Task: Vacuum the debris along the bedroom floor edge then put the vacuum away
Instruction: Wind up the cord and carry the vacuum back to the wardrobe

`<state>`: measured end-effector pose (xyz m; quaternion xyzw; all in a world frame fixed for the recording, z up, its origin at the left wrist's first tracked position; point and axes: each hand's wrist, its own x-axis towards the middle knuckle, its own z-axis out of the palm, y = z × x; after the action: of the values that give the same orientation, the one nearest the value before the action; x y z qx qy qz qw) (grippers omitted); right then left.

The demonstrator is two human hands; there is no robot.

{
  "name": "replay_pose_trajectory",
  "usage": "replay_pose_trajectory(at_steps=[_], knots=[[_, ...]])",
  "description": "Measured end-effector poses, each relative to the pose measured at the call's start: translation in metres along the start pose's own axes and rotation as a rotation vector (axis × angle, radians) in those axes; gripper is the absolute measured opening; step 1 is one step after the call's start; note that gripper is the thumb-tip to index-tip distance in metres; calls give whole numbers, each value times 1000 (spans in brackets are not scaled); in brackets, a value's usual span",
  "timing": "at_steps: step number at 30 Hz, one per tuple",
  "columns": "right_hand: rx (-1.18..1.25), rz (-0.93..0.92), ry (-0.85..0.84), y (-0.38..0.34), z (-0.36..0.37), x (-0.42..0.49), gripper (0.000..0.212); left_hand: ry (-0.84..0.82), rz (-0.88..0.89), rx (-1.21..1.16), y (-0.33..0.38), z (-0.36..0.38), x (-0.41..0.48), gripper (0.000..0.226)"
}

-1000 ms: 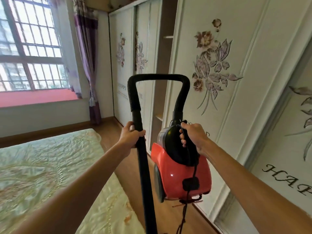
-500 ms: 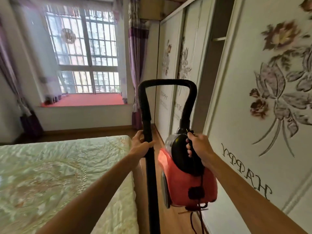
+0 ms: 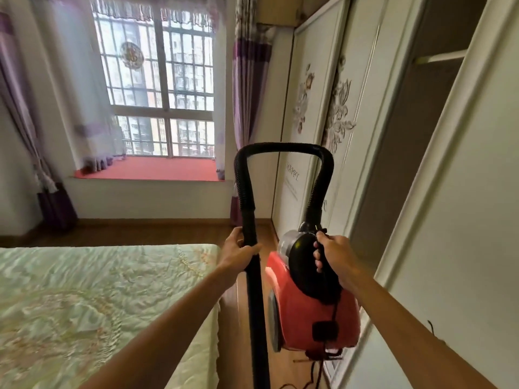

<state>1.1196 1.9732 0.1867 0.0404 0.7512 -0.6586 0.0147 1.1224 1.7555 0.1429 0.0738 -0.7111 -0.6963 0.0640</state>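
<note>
A red and black canister vacuum (image 3: 306, 318) hangs off the floor in the gap between the bed and the wardrobe. My right hand (image 3: 334, 256) grips its black top handle. A ribbed black hose (image 3: 283, 148) arches from the canister over to a straight black wand (image 3: 257, 304) that runs down out of the bottom of the frame. My left hand (image 3: 238, 251) is closed around the wand just below the hose cuff. The power cord (image 3: 317, 369) dangles under the canister. The nozzle end is out of view.
A bed with a pale green quilt (image 3: 98, 304) fills the left. White sliding wardrobe doors (image 3: 303, 130) with flower prints line the right, with an open dark gap (image 3: 407, 136) between panels. A narrow wood floor strip (image 3: 238, 332) leads to the window with its red sill (image 3: 157, 169) and purple curtains (image 3: 247, 80).
The view has swung left and forward along the wardrobe toward the window. Both hands keep the same grips on the wand and the vacuum handle, carrying the vacuum along.
</note>
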Motion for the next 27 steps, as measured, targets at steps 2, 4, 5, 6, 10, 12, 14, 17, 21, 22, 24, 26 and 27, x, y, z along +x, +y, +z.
replay_pose_trajectory(at_steps=[2, 4, 5, 6, 10, 12, 14, 17, 21, 22, 24, 26, 27], knots=[[-14, -2, -5, -1, 3, 42, 31, 2, 3, -6, -3, 6, 39, 43], [-28, -3, -13, 1, 7, 85, 31, 5, -5, -2, -8, 14, 80, 44], [-31, -1, -22, 3, 10, 109, 31, 8, -14, -3, -11, 18, 101, 44], [-31, 3, -32, 5, 13, 133, 31, 7, -25, -6, -14, 22, 123, 45], [-7, 36, -50, 19, 25, 235, 31, 32, -73, 25, -32, 36, 220, 47], [-5, 58, -68, 25, 31, 289, 31, 54, -98, 39, -39, 43, 269, 46], [-13, 77, -75, 30, 40, 338, 30, 62, -117, 70, -44, 48, 313, 45], [-29, 95, -94, 36, 57, 409, 30, 73, -162, 84, -50, 53, 379, 42], [-68, 119, -110, 47, 79, 506, 32, 72, -221, 93, -64, 55, 469, 39], [-81, 122, -113, 50, 86, 531, 32, 72, -227, 101, -68, 54, 494, 39], [-98, 131, -114, 56, 98, 582, 32, 79, -235, 121, -78, 53, 544, 39], [-104, 151, -96, 63, 112, 630, 31, 75, -248, 139, -92, 51, 593, 40], [-108, 163, -82, 65, 119, 655, 31, 65, -258, 135, -97, 49, 619, 40]])
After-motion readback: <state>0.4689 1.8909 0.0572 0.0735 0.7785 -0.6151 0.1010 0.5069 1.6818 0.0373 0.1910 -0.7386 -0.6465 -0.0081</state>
